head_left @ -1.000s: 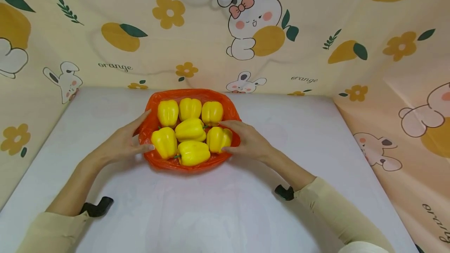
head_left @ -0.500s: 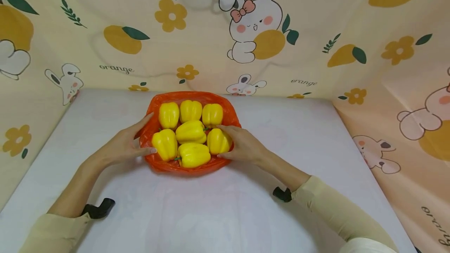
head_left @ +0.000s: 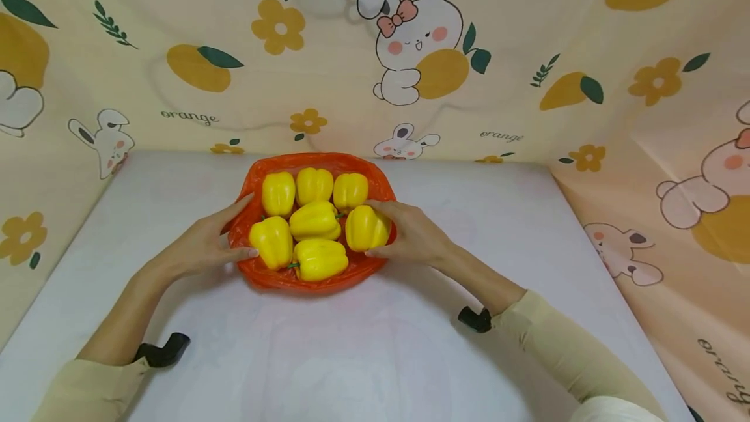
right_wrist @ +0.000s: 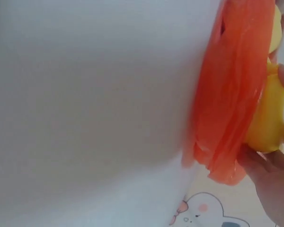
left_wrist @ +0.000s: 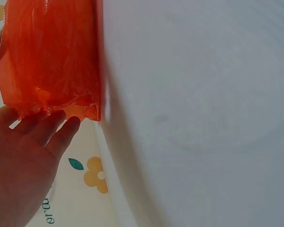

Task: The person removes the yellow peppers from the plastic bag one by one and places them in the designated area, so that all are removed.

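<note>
A red plastic bag [head_left: 313, 286] with a rolled-down rim sits at the back middle, with several yellow bell peppers [head_left: 314, 221] inside. My left hand [head_left: 202, 243] holds the bag's left side, thumb and index finger over the rim. In the left wrist view, other fingertips [left_wrist: 66, 132] touch the bag's outer wall. On the right, my right hand [head_left: 416, 233] grips the rightmost bell pepper [head_left: 367, 228] between thumb and fingers. The right wrist view shows this yellow pepper [right_wrist: 270, 116] standing above the red rim. Part of it is covered by the hand.
A white-covered table [head_left: 351, 357] lies under the bag. Behind it and at both sides rises a cream cloth [head_left: 234, 18] printed with rabbits, oranges and flowers. Black straps [head_left: 164, 350] are on both forearms.
My right hand has closed around the rightmost pepper and raised it slightly, turning it a little. The left hand stays at the bag's left side. The head view has shifted slightly.
</note>
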The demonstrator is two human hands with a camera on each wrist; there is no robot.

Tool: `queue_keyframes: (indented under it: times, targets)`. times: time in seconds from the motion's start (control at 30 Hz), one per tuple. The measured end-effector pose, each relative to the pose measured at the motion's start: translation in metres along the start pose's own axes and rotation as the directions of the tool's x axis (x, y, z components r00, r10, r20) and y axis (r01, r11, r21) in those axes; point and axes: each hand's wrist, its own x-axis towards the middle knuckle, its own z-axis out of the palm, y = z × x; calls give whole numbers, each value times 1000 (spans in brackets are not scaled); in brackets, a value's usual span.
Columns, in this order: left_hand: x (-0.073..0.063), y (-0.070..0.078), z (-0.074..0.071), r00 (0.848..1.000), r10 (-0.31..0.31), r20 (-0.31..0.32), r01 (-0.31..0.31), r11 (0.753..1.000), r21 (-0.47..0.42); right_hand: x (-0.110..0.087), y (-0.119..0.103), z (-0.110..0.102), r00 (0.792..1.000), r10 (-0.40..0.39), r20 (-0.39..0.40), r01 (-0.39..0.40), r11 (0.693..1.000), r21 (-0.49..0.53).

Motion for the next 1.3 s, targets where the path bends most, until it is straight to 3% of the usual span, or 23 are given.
queue_keyframes:
  times: [0.23,0.67,1.3]
  targets:
    - [-1,0,-1,1000,12,-2,-12,1000,2,2,7,-13,997,-56,-53,61,993,102]
    - [1,-1,-3,1000,3,0,-3,1000,-17,7,19,-37,997,50,-67,-28,953,301]
    - [2,-1,-5,1000,8,3,-8,1000,-5,10,63,-60,982,141,-126,-90,936,340]
